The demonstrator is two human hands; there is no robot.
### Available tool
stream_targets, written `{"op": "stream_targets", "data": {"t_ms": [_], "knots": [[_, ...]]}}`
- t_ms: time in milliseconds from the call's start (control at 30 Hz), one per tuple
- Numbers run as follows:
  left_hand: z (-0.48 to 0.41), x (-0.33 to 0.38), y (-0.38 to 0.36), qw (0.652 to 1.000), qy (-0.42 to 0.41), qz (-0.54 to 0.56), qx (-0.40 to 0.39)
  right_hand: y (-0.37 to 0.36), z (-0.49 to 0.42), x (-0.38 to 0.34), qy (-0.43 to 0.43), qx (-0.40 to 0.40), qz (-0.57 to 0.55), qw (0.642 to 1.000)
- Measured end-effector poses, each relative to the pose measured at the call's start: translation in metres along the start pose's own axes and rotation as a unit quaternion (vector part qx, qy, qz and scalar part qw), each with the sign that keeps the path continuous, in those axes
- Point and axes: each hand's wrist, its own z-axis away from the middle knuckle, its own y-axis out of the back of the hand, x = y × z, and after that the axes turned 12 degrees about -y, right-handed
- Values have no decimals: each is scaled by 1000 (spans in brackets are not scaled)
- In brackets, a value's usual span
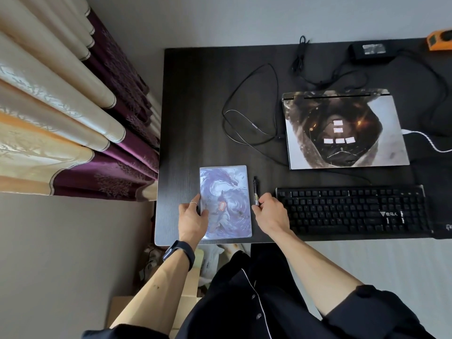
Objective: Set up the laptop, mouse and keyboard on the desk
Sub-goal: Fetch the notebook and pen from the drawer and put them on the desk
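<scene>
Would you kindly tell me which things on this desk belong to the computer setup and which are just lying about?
For the job: laptop, keyboard, power adapter.
Lying about: notebook, pen, orange device.

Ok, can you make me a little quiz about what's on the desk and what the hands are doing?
1. True or false: the laptop is open.
2. What does the right hand pinch? A a spoon, B the pen, C a cup.
3. Fill in: the left hand grips the dragon-covered ___.
Key: 1 false, its lid is shut; 2 B; 3 notebook.
</scene>
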Motion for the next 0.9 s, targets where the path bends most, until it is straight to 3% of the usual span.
{"op": "stream_targets", "data": {"t_ms": [333, 733, 900], "knots": [[13, 19, 0, 1000, 14, -18, -17, 22, 20, 27, 25, 2, -76, 997], [46, 110, -45, 983, -142, -117, 4, 112, 25, 143, 72, 46, -167, 982], [73, 155, -113, 964, -199, -166, -61, 155, -4, 211, 73, 33, -117, 990]]}}
